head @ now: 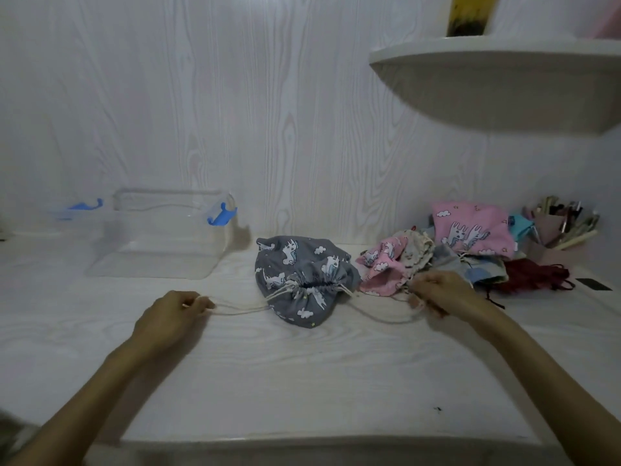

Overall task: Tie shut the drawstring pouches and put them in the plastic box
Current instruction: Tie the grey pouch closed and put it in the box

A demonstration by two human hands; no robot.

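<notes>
White wood-grain surface (302, 364), grey unicorn pouch (302, 280) at centre. Left hand (171, 314) and right hand (440, 292) each pinching a cord (242, 309), pulled outward. Clear plastic box (161, 237) behind left.

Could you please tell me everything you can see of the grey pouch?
The grey pouch is soft printed cloth with white unicorns and clouds. It lies slumped on the white table, right of the clear box and beside a pink pouch in the pile. Its mouth faces the person, gathered but still showing a dark slit. Pale cords run out both sides: the left hand pinches one, the right hand holds the other.
</notes>
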